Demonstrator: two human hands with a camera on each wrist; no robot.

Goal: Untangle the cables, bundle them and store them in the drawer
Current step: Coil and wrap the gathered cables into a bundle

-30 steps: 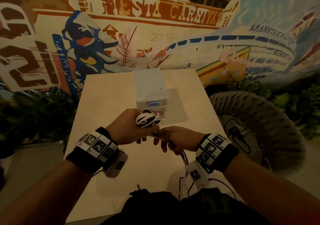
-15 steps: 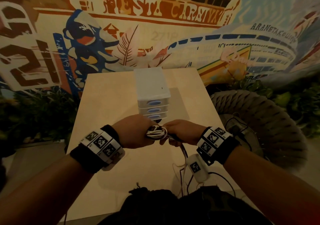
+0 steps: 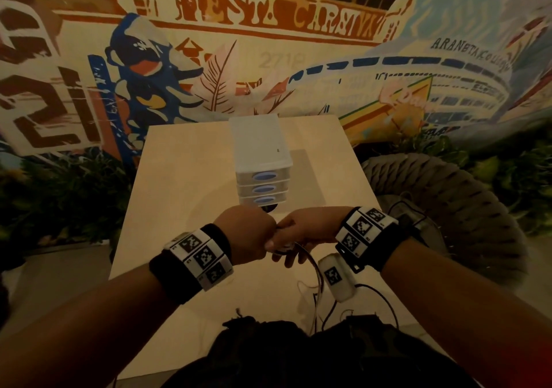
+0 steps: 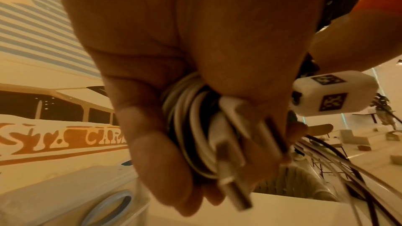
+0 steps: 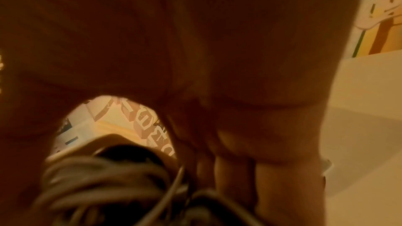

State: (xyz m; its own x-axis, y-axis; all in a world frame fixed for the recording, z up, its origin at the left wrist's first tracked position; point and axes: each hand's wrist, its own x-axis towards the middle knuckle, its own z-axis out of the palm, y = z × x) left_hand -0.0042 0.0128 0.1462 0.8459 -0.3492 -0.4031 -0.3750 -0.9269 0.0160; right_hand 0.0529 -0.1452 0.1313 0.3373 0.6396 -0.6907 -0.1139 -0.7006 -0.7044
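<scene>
In the left wrist view my left hand (image 4: 174,169) grips a coiled bundle of white and black cables (image 4: 191,126), and a white USB plug (image 4: 230,169) sticks out of it. In the head view both hands meet just in front of the drawer unit (image 3: 260,160). The left hand (image 3: 254,238) is a fist around the bundle (image 3: 282,246), which is mostly hidden. My right hand (image 3: 295,239) closes on the loose cable strands (image 3: 315,268) that trail from the bundle to the table's near edge. All three drawers look closed.
The pale wooden table (image 3: 185,178) runs back to a painted mural wall. A woven round chair (image 3: 442,208) stands to its right, and dark plants (image 3: 59,196) to its left. Thin black leads (image 3: 385,295) hang from the right wrist camera.
The bundle, earlier showing above my left fist, is now covered between the two hands. My right hand has risen from under the bundle and closed in against the left.
</scene>
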